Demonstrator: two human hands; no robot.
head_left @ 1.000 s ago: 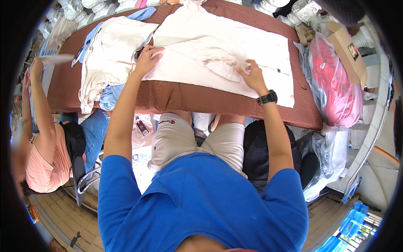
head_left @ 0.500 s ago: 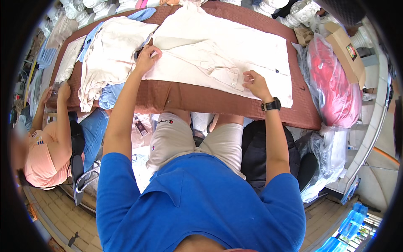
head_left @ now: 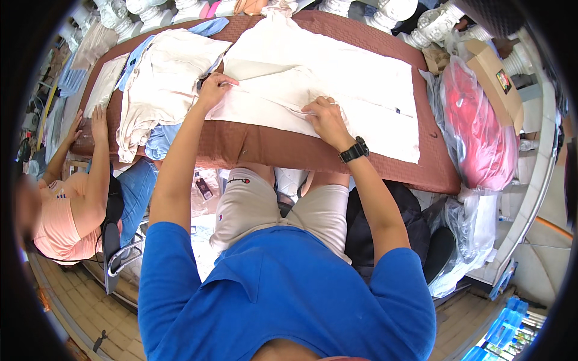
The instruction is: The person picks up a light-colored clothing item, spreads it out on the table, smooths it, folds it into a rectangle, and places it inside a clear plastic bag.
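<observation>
A cream long-sleeved shirt (head_left: 367,78) lies spread on the brown table cover, with part of it folded across its front. My left hand (head_left: 217,89) is at the shirt's left edge, thumb and fingertips closed on the cloth. Over the near middle of the shirt, my right hand (head_left: 328,122) has its fingers bent and pinched on the folded sleeve; the cuff is mostly hidden under that hand. A black watch (head_left: 354,150) is on my right wrist. Left of my left hand lies a rumpled pile of cream garments (head_left: 159,78).
Light blue garments (head_left: 162,139) show beneath the pile on the brown table cover (head_left: 253,141). A person's hands (head_left: 99,123) rest at the table's left end, near a packed garment (head_left: 107,81). A plastic-wrapped red bundle (head_left: 472,126) and a cardboard box (head_left: 495,78) stand at the right.
My right hand has moved left across the shirt, drawing the sleeve cloth with it. My left hand has shifted slightly right. The other person's hands have come flat onto the table.
</observation>
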